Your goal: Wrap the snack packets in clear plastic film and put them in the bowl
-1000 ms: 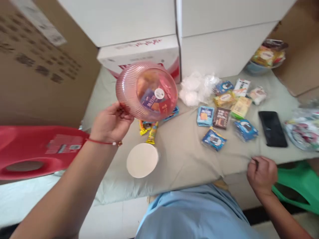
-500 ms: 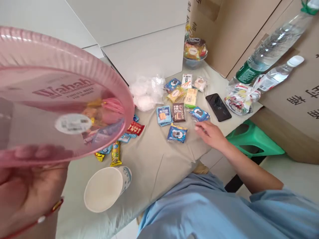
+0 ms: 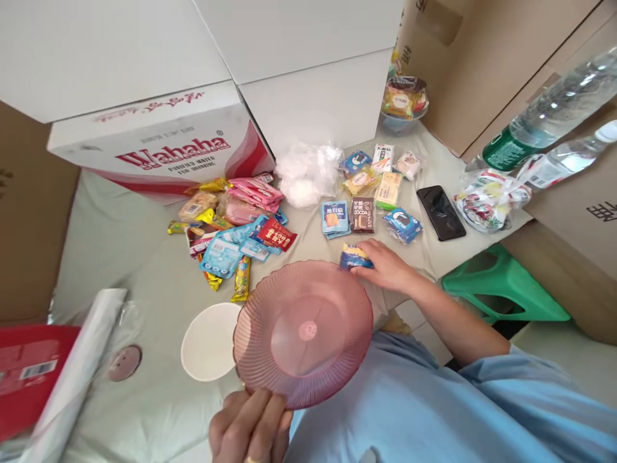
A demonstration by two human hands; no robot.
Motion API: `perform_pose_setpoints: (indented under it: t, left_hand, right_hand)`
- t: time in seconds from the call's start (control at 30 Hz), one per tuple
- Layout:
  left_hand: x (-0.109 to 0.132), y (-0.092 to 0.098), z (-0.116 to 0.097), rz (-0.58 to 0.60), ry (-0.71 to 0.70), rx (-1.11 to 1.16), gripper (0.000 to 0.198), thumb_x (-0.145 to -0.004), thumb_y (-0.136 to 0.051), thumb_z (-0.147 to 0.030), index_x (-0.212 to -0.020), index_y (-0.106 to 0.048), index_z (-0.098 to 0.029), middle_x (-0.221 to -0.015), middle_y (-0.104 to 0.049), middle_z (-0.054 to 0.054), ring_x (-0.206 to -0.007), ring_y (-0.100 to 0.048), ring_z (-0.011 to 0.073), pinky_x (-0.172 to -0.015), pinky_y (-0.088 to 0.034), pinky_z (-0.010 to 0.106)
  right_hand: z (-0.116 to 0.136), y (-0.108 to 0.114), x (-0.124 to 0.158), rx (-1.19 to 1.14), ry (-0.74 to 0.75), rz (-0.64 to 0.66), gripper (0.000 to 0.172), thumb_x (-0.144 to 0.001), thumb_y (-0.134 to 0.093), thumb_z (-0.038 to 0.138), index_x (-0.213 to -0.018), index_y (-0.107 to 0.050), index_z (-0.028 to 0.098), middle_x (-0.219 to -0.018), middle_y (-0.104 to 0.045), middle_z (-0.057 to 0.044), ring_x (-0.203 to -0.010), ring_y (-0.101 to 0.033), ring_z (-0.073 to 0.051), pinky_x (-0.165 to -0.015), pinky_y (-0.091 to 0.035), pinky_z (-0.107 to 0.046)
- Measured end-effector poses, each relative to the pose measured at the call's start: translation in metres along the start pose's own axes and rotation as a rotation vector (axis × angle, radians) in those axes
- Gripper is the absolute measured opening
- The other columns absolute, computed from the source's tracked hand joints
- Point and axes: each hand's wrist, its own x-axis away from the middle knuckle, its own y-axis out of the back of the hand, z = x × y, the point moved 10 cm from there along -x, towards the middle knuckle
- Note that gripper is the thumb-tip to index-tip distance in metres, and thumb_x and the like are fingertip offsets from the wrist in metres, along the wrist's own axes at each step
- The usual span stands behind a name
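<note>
From where I stand, the left hand (image 3: 250, 426) has its grip on the pink plate's (image 3: 304, 328) rim, and the right hand (image 3: 385, 267) clasps a blue packet (image 3: 354, 257).

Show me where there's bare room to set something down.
The widest bare patch of cloth lies left of the snack pile, between the Wahaha box and pink disc. In front of the white bag, a narrow gap separates the pile from the packets. Both clusters are crowded. Beneath the plate in the left hand, I can't tell.

Head-worn view, facing forward, angled down
</note>
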Motion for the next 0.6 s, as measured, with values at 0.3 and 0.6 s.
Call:
perform_pose_setpoints:
  t: [0.3, 0.6]
  left_hand:
    - [-0.024, -0.083, -0.035, 0.147, -0.195, 0.091, 0.018, -0.099, -0.053, -0.008, -0.111, -0.063, -0.017, -0.082, -0.073, 0.005, -0.074, -0.066, 0.0172, -0.070, -0.051, 0.034]
    - [0.002, -0.089, -0.023, 0.194, -0.070, 0.184, 0.022, -0.096, -0.058, -0.006, -0.114, -0.065, -0.017, -0.093, -0.072, 0.007, -0.081, -0.066, 0.0176, -0.076, -0.054, 0.030]
  right_hand:
    - [0.029, 0.081, 0.021, -0.180, 0.113, -0.107, 0.063, -0.101, -0.053, 0.056, -0.152, -0.047, 0.019, -0.137, -0.067, -0.013, -0.119, -0.066, -0.030, -0.098, -0.053, -0.040]
    - [0.089, -0.047, -0.019, 0.320, 0.261, 0.250, 0.050, -0.107, -0.048, 0.041, -0.150, -0.054, 0.016, -0.134, -0.068, -0.018, -0.122, -0.062, -0.033, -0.096, -0.052, -0.043]
